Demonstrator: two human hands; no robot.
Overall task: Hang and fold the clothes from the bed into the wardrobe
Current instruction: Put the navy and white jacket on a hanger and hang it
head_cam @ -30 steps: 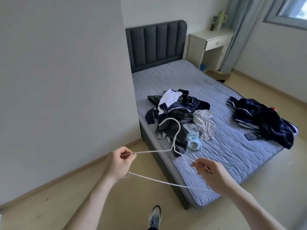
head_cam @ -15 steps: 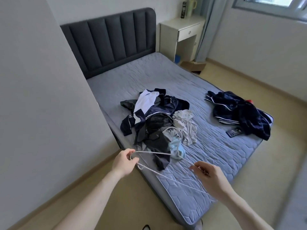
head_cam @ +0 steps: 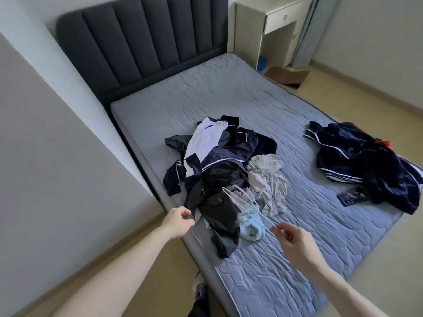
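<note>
Fingers of right hand pinch white hanger; left hand loosely curled, empty.

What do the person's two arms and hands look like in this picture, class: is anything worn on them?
Both forearms are bare from the frame's lower edge to the wrist, with no sleeve in view. The left hand and right hand wear no glove. No watch, ring or bracelet can be seen. Near the lower edge, a grey and white shoe shows on the floor.

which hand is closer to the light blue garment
Right. The right hand sits just right of the light blue garment, holding the hanger; the left hand is farther off to its left.
</note>
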